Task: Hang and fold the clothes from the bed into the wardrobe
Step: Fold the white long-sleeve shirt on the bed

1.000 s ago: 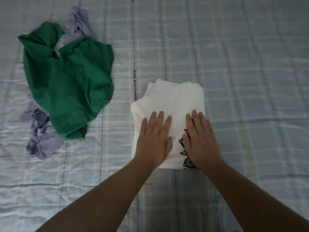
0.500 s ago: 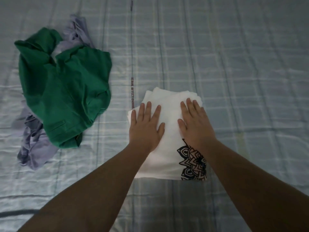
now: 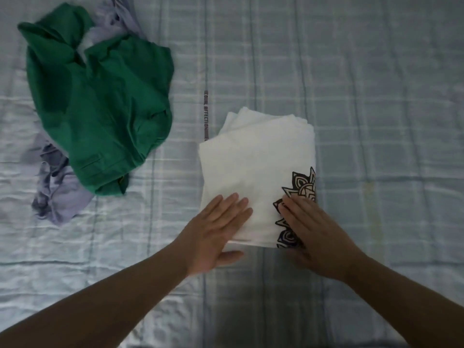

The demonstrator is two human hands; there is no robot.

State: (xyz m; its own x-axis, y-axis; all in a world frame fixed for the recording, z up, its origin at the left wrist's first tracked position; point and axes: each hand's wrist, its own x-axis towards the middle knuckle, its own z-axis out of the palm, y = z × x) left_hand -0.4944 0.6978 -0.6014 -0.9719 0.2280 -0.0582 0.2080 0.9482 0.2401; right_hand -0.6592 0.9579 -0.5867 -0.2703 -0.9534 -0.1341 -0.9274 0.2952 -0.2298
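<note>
Head view: folded white T-shirt (image 3: 256, 167) lies on the checked bedsheet (image 3: 376, 96).
Left hand (image 3: 216, 229): flat, fingers straight, on the shirt's near edge.
Right hand (image 3: 319, 234): flat, on its black print.
Writing: "AFFECTION" on the sheet, beside the shirt's far-left corner.
Green garment (image 3: 100, 101): crumpled, left of the shirt.

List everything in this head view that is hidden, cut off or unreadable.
Head view: the black print on the folded white shirt is partly under the right hand.
Head view: the lilac garment lies mostly under the green garment; its type is unclear.
Head view: the lettered strip on the sheet is too small to read surely.
The wardrobe is outside the frame.
</note>
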